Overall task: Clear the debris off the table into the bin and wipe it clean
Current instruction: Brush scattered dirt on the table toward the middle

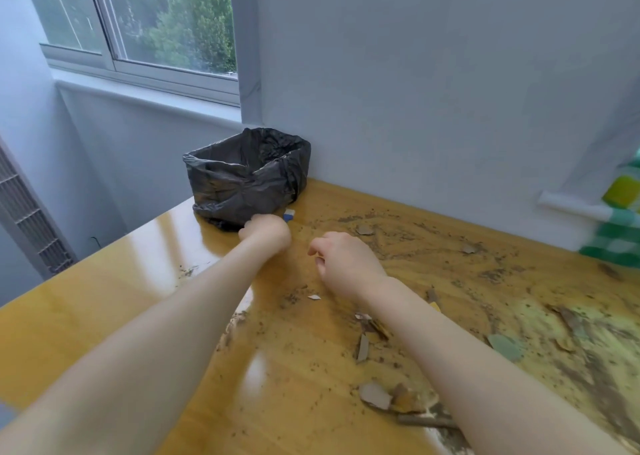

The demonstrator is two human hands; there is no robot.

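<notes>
Left hand [265,233], fingers curled, sits beside the lined bin [242,180] on a table [104,316] strewn with debris [374,394]. Right hand [346,264] hovers loosely curled. Whether either holds anything is unclear.

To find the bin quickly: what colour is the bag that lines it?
Black, slightly glossy; the bin liner shows best in the head view.

Bin [247,177]: on the tabletop [104,316], at its far side against the wall, below and right of the window [138,21].
Debris [450,281]: scattered over the tabletop's right half, right of the bin.
Left hand [265,232]: just before the bin.
Right hand [346,264]: right of the left hand, at the debris's left edge.
</notes>
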